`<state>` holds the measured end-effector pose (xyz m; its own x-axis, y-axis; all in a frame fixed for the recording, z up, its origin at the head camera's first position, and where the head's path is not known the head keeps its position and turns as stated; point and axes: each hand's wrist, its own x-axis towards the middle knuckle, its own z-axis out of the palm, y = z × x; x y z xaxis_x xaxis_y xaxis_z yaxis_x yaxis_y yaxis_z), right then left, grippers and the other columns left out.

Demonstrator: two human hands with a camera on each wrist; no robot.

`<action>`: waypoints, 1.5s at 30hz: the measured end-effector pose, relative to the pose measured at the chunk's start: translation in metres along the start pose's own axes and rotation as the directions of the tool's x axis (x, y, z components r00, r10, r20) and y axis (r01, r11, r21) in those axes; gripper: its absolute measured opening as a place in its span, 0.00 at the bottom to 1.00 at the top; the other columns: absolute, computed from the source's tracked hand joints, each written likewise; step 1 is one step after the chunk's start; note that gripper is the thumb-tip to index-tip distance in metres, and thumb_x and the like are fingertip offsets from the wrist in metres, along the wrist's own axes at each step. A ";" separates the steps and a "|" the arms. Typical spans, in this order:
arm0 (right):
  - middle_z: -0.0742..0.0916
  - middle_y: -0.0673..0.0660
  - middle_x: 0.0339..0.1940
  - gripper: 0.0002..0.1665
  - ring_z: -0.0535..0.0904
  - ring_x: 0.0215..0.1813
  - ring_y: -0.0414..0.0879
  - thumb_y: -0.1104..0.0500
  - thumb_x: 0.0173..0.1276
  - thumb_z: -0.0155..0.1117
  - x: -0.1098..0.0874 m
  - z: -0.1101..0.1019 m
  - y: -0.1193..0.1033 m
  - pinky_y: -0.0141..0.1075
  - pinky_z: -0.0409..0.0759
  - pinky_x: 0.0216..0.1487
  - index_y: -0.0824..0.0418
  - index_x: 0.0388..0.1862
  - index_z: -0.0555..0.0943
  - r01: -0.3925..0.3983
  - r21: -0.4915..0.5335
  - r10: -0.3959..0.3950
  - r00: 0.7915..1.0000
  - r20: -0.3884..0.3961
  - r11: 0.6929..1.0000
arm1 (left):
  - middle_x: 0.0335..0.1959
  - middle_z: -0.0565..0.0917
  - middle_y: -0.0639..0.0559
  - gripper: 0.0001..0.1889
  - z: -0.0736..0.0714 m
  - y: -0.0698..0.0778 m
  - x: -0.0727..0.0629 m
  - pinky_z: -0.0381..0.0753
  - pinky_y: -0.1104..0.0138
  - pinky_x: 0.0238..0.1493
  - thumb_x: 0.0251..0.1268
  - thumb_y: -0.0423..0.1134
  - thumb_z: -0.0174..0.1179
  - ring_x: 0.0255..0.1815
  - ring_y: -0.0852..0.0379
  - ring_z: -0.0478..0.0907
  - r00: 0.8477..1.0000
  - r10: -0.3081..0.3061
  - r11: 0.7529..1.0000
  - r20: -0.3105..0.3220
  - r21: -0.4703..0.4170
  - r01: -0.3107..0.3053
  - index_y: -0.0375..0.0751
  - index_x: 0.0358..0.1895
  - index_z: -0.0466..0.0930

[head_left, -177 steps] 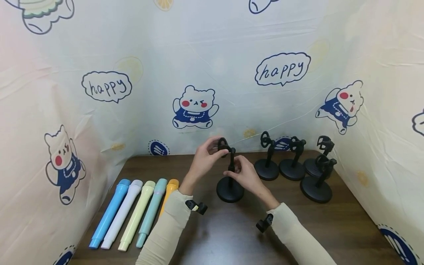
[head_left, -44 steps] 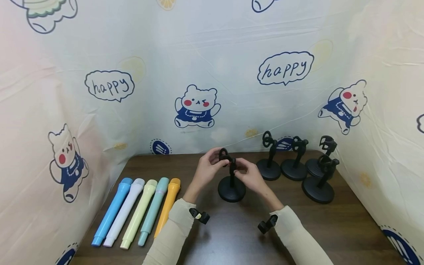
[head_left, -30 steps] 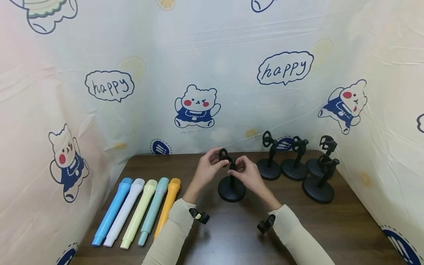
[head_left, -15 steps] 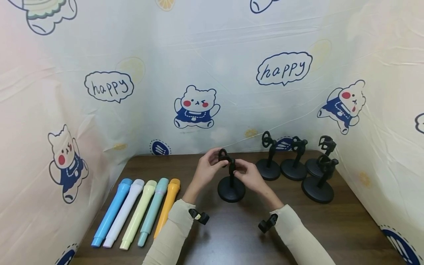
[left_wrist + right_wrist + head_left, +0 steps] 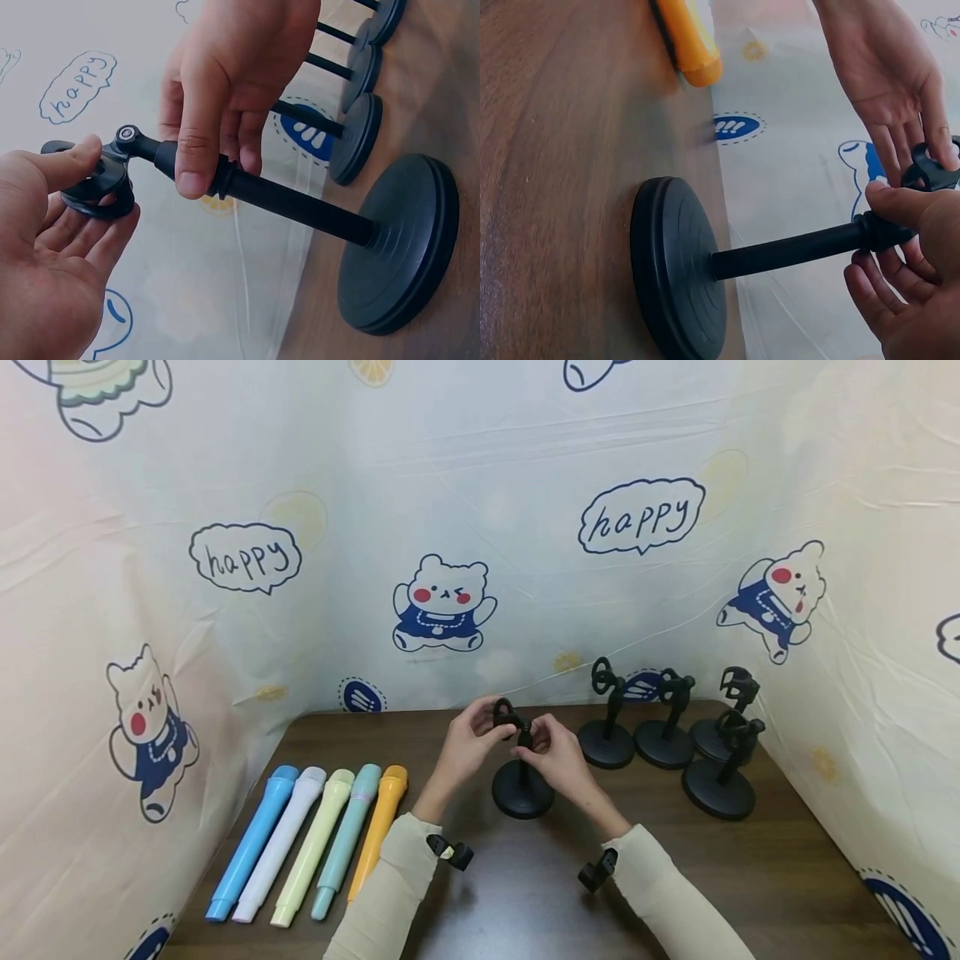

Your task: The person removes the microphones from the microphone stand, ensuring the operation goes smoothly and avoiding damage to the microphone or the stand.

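Observation:
A black desktop microphone stand point(image 5: 522, 790) stands upright on its round base at the middle of the table. My left hand point(image 5: 467, 745) pinches the ring-shaped clip point(image 5: 101, 180) at its top between thumb and fingers. Just below the clip's hinge, my right hand point(image 5: 558, 761) grips the upper pole near the collar point(image 5: 870, 231), thumb on one side and fingers on the other. In the left wrist view, the pole point(image 5: 300, 206) runs bare from the collar down to the base. Nothing sits in the clip.
Several similar black stands point(image 5: 718, 790) are grouped at the back right. At the left lie several microphone-shaped sticks: blue point(image 5: 251, 846), lilac point(image 5: 279, 846), yellow point(image 5: 312, 847), teal point(image 5: 347, 842) and orange point(image 5: 381, 822). A printed curtain point(image 5: 525, 485) encloses the table point(image 5: 517, 893).
Compared with the oldest frame, the stand's clip and my left hand sit lower, and the pole looks shorter. Lately my right fingers have shifted around the upper pole while the left hand stays at the clip.

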<state>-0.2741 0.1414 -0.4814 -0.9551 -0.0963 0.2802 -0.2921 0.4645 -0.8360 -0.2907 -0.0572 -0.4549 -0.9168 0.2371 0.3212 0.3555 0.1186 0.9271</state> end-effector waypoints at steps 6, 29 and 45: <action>0.87 0.57 0.44 0.23 0.87 0.45 0.47 0.56 0.67 0.80 0.000 -0.002 0.000 0.41 0.88 0.50 0.59 0.53 0.77 0.001 -0.003 -0.001 1.000 0.028 1.000 | 0.62 0.85 0.41 0.27 0.000 0.001 0.000 0.87 0.56 0.63 0.72 0.37 0.71 0.64 0.44 0.85 1.000 -0.009 1.000 0.005 -0.012 0.009 0.40 0.72 0.76; 0.88 0.59 0.45 0.21 0.89 0.46 0.50 0.59 0.68 0.79 -0.002 -0.002 0.003 0.42 0.89 0.51 0.60 0.52 0.77 0.022 0.017 -0.022 0.999 0.024 1.000 | 0.61 0.85 0.41 0.26 0.001 0.002 -0.001 0.87 0.58 0.63 0.72 0.36 0.71 0.63 0.45 0.86 1.000 -0.002 1.000 -0.001 -0.016 0.002 0.42 0.71 0.77; 0.86 0.65 0.63 0.28 0.84 0.65 0.59 0.68 0.76 0.66 0.002 -0.014 -0.003 0.54 0.82 0.70 0.61 0.72 0.75 0.033 0.080 -0.049 0.978 0.203 0.996 | 0.62 0.85 0.43 0.26 0.000 0.001 -0.002 0.87 0.56 0.64 0.73 0.39 0.70 0.64 0.46 0.86 1.000 -0.022 1.000 0.014 -0.017 0.023 0.45 0.71 0.77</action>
<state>-0.2748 0.1525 -0.4715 -0.9297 -0.2961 0.2189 -0.3268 0.3893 -0.8612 -0.2885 -0.0574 -0.4542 -0.9219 0.2478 0.2978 0.3315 0.1071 0.9373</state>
